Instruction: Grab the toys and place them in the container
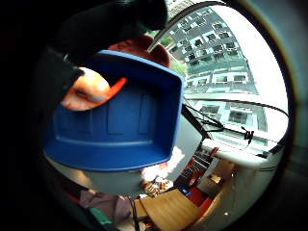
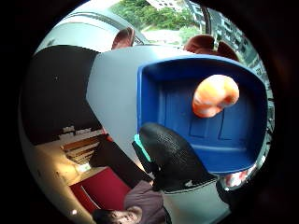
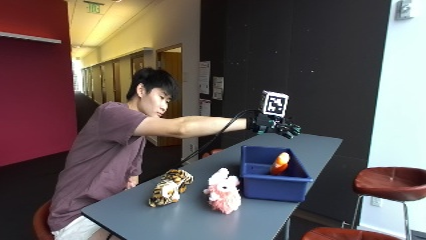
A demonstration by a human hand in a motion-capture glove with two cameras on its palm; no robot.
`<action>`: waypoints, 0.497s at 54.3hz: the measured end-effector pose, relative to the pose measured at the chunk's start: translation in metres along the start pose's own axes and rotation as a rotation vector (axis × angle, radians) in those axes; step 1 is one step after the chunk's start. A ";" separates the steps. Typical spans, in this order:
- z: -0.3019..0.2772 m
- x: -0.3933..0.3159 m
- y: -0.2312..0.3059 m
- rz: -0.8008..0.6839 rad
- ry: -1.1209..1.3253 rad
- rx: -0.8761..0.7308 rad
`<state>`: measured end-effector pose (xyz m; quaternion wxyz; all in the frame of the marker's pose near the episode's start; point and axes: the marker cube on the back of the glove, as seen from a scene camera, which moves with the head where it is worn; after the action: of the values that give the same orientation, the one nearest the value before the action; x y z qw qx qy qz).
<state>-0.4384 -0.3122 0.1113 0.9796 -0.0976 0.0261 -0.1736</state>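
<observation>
Nearest to the outside camera, we are seeing a tiger toy [image 3: 170,187] and a pink plush toy [image 3: 223,191] lying side by side on the grey table [image 3: 200,220], close to its near edge and just in front of the blue container [image 3: 269,182]. We are finding an orange toy [image 3: 280,163] already inside the container, leaning against its far wall; the palm views show it resting on the blue floor. We are watching a seated person reaching an arm out so that the gloved right hand [image 3: 278,126] is hovering above the container, well clear of its rim. Its fingers are looking spread and relaxed, grasping nothing. We are judging that one toy is delivered and two are waiting. The next move calls for bringing the hand back toward the near edge and lowering it over one of the two plush toys.
</observation>
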 end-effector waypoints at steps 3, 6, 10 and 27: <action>-0.008 0.003 0.010 0.048 0.017 0.002; -0.014 0.007 0.017 0.081 0.044 0.008; -0.036 0.022 0.049 0.080 0.056 0.022; -0.082 0.100 0.197 0.092 0.034 0.024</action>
<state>-0.2854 -0.1807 -0.0099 0.9871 -0.0817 0.0452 -0.1302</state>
